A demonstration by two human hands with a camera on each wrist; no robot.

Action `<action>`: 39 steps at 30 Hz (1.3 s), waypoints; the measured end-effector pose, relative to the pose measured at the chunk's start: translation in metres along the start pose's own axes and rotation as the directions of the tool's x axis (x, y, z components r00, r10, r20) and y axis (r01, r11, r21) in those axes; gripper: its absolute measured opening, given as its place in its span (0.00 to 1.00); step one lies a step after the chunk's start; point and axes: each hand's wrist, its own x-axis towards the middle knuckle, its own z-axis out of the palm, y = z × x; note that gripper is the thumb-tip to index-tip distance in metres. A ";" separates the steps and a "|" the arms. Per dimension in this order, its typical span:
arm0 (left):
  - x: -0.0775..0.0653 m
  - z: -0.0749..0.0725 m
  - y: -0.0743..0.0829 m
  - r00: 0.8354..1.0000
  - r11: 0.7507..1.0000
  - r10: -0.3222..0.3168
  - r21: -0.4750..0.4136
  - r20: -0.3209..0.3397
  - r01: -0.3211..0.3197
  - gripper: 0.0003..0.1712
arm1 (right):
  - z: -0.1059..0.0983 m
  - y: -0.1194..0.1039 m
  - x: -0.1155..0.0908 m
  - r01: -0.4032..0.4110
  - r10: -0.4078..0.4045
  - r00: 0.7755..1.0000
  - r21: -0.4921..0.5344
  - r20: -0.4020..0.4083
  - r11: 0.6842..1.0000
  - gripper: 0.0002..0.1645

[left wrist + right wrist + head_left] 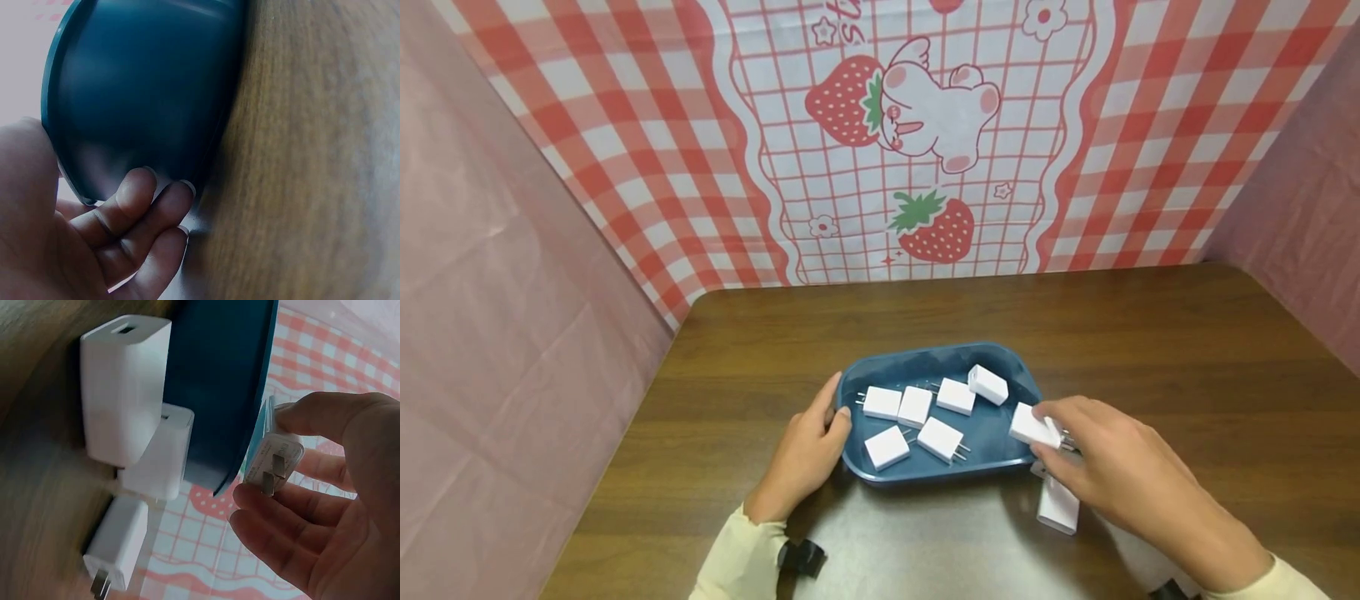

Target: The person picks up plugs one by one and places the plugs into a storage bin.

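Note:
A blue plastic tray sits on the table with several white USB chargers inside, among them one charger at its near left. My left hand holds the tray's left end, thumb at the rim and fingers against the outer wall. Between thumb and fingers, my right hand pinches another white charger over the tray's right end. Its two metal prongs point back toward my palm. On the table beside the tray, partly hidden by the right hand, stands a white charger with others close to it.
The brown wooden table reaches back to a red-and-white checked cloth with strawberry prints. Pink cloth hangs on the left side, and more is on the right. Three chargers, including a low one, show outside the tray in the right wrist view.

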 end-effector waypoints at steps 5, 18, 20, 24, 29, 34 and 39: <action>0.000 0.000 0.001 1.000 1.000 -0.003 -0.002 0.013 0.003 0.34 | 0.003 -0.010 0.009 -0.005 0.006 0.995 -0.011 0.097 1.000 0.24; -0.001 0.000 0.000 1.000 1.000 0.009 0.029 0.010 -0.009 0.34 | 0.022 -0.018 0.034 0.103 -0.096 0.986 -0.042 0.137 0.994 0.25; -0.001 0.000 0.000 1.000 1.000 0.012 0.029 0.008 -0.013 0.34 | 0.025 -0.017 0.036 0.123 -0.114 0.983 -0.053 0.144 0.991 0.25; 0.000 0.000 0.000 1.000 1.000 0.015 0.022 0.005 -0.015 0.34 | 0.028 -0.016 0.040 0.141 -0.127 0.977 -0.071 0.170 0.987 0.24; 0.000 -0.001 0.001 1.000 1.000 0.009 0.013 0.006 -0.009 0.33 | 0.030 -0.016 0.045 0.136 -0.119 0.973 -0.077 0.198 0.988 0.24; 0.000 -0.001 -0.001 1.000 1.000 0.016 0.008 0.003 -0.016 0.33 | 0.032 -0.016 0.048 0.116 -0.096 0.967 -0.073 0.234 0.991 0.25; 0.000 0.000 -0.001 1.000 1.000 0.012 -0.001 0.017 -0.012 0.33 | 0.033 -0.016 0.048 0.115 -0.102 0.966 -0.043 0.236 0.992 0.23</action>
